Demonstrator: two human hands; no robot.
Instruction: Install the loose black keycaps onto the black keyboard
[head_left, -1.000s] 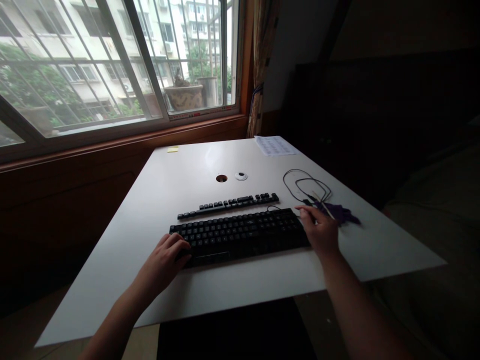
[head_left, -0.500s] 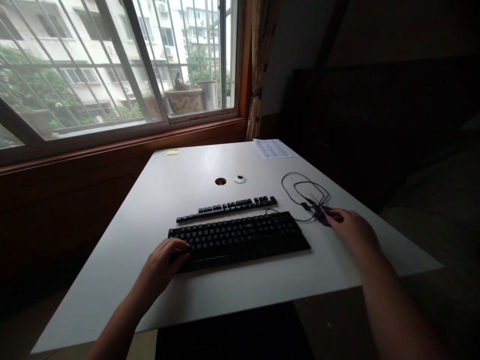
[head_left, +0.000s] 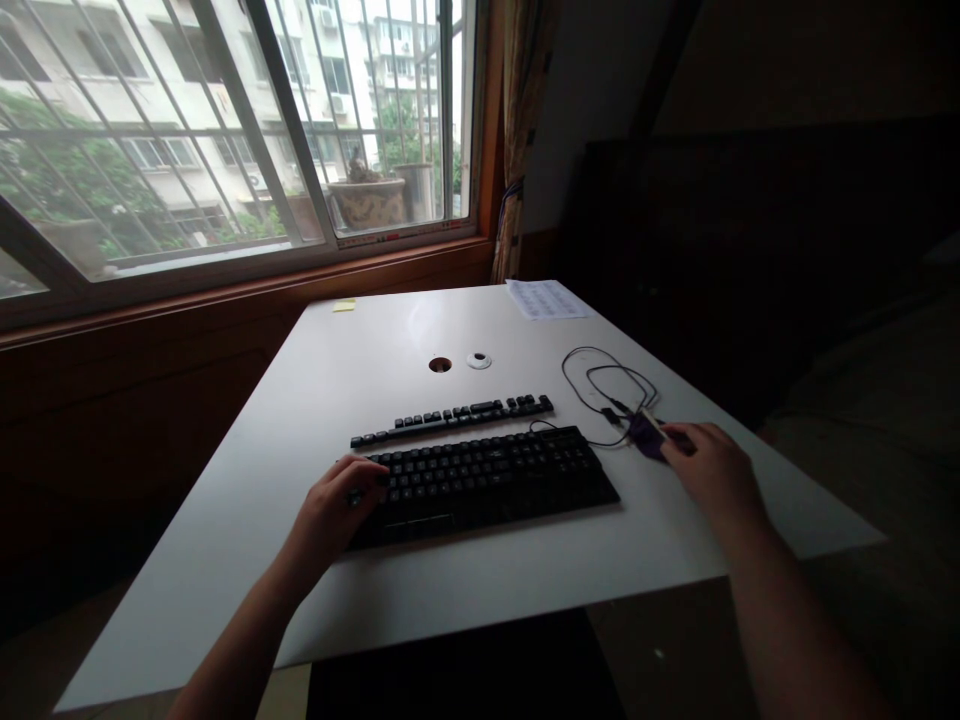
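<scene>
Filling the lower view, the white desk [head_left: 225,520] bears the black keyboard [head_left: 480,482] near its front edge, with two rows of loose-looking black keys [head_left: 484,408] just beyond. The left hand [head_left: 334,497] has edged up along the keyboard's left end, fingers and thumb curled narrow; whether they hold anything cannot be told. The right hand [head_left: 705,460] has left the keyboard's right end for the purple cloth [head_left: 646,440] beside the looped cable [head_left: 611,414], so work now spans both spots. Its fingers pinch narrowly by a pale stick [head_left: 653,424], exact grip hidden
</scene>
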